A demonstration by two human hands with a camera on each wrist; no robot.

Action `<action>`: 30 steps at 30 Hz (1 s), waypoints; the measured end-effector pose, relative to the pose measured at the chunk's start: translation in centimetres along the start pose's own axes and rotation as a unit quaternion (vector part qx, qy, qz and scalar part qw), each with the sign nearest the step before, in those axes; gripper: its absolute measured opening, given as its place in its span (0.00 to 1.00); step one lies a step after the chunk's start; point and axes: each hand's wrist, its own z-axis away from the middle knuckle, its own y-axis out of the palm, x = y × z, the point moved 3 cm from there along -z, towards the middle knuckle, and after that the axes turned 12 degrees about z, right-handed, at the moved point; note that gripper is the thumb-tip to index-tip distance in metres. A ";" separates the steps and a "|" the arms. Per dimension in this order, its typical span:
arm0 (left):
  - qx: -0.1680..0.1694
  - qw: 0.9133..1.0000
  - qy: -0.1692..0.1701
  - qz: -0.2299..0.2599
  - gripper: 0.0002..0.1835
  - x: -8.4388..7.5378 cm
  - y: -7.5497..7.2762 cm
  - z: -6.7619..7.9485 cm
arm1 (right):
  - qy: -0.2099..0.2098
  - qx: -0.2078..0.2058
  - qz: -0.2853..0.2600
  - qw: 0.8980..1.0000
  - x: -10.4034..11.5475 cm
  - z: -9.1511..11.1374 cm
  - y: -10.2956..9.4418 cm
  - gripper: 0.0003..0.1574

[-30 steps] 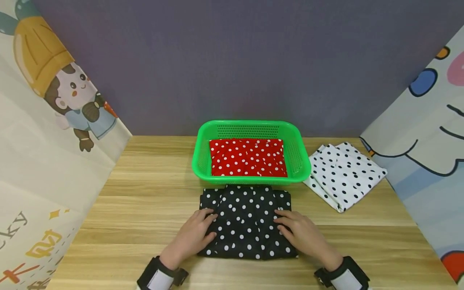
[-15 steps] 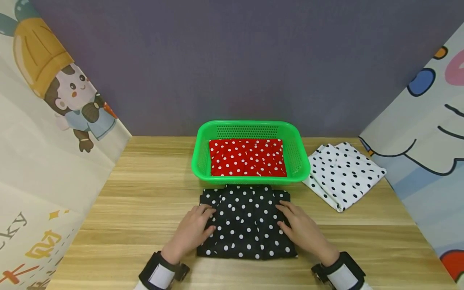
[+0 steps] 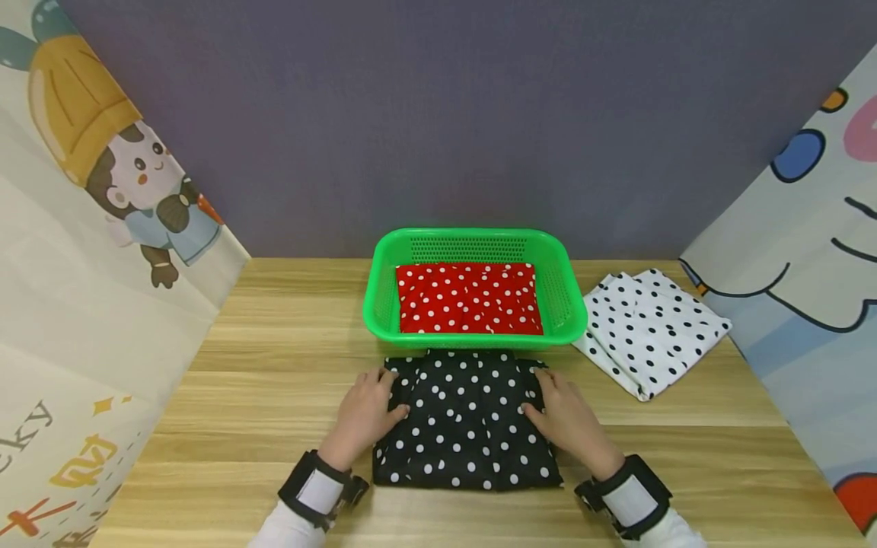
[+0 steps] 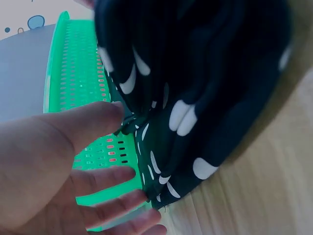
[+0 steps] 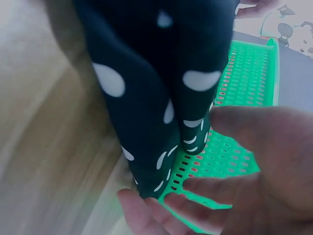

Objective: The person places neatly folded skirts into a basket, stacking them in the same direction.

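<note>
folded black cloth with white polka dots (image 3: 466,434) lay flat on the light wood-grain tabletop (image 3: 288,365), right between the two hands
left hand (image 3: 363,415) was at its left side edge, right hand (image 3: 569,418) at its right side edge, both toward the far half of those sides
neither hand was clearly nearer, near-mirror placement either side of the cloth's middle
cloth read longer side to side in the head view, so its long axis ran from one hand to the other; depth was foreshortened there, so treat that as a judgement
hands were well apart from each other, fingers spread and relaxed, not clenched; thumbs came over the top face, fingertips touched the side edges
couldn't tell from the wrist views how much cloth, if any, was pressed between thumb and fingers
key relation, my read: green perforated plastic basket (image 3: 474,342) sat straight beyond the black cloth, long axis parallel, centres nearly in line; cloth's far edge was right up by the near rim, couldn't tell if touching
folded red cloth with white dots (image 3: 469,301) lay inside that basket
folded white cloth with black dots (image 3: 651,331) lay askew beside the basket's right end, nearer the right hand
</note>
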 end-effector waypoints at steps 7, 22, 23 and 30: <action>0.002 0.999 -0.045 -0.007 0.40 0.2 0.0 -0.4 | 0.041 0.055 0.007 0.998 -0.3 -0.6 0.0 0.47; 0.028 0.991 -0.129 0.030 0.39 -0.4 0.4 -0.8 | 0.066 0.101 -0.005 0.993 -0.4 -0.9 0.7 0.48; 0.028 0.991 -0.131 0.028 0.39 -0.4 0.4 -0.9 | 0.068 0.104 -0.005 0.992 -0.4 -0.9 0.8 0.48; 0.020 0.990 -0.133 0.033 0.36 -0.7 0.8 -0.9 | 0.083 0.111 -0.020 0.990 0.0 -1.0 1.0 0.45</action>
